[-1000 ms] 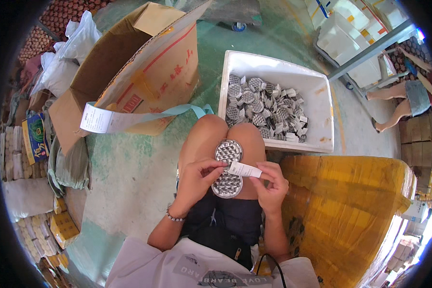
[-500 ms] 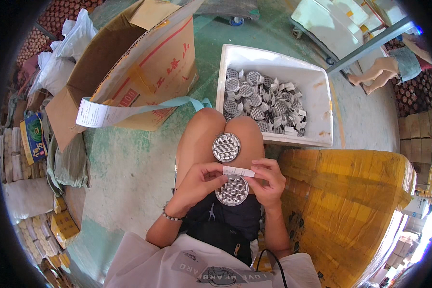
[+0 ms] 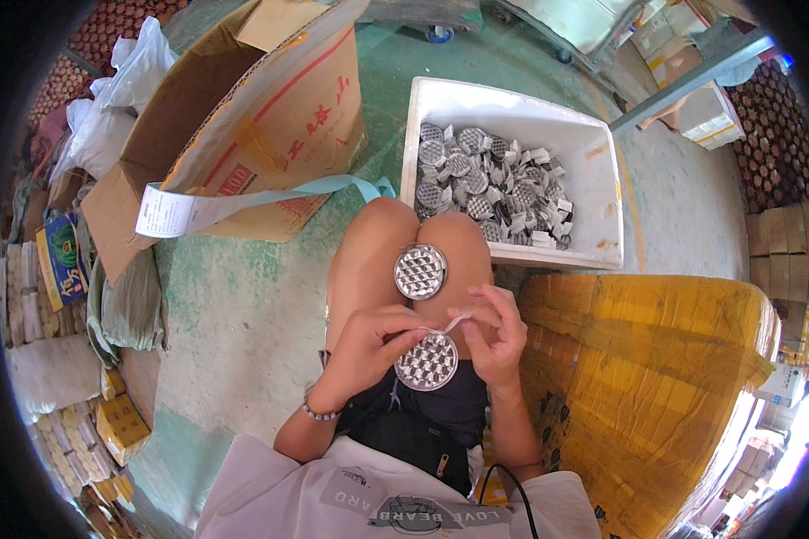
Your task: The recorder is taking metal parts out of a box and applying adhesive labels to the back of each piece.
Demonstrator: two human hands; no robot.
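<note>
A round silver metal disc [image 3: 427, 363] with rows of raised teeth hangs over my lap. My left hand [image 3: 377, 345] is closed on its upper edge, thumb and fingers pinching there. From that edge a narrow white label [image 3: 458, 321] runs up toward my right hand [image 3: 497, 334], seen nearly edge-on. The fingers of my right hand are bent round the label's free end, thumb just below. A second disc [image 3: 420, 272] of the same kind rests between my knees.
Beyond my knees a white foam box [image 3: 593, 211] holds many similar discs with labels. An open carton [image 3: 288, 135] stands at left, with a label strip [image 3: 166, 212] curling over its side. A large taped yellow-brown carton [image 3: 638, 359] is close on my right.
The label has tilted from flat to edge-on, its right end rising. The held disc has shifted slightly down and left. The person at far right has mostly passed out of view.
</note>
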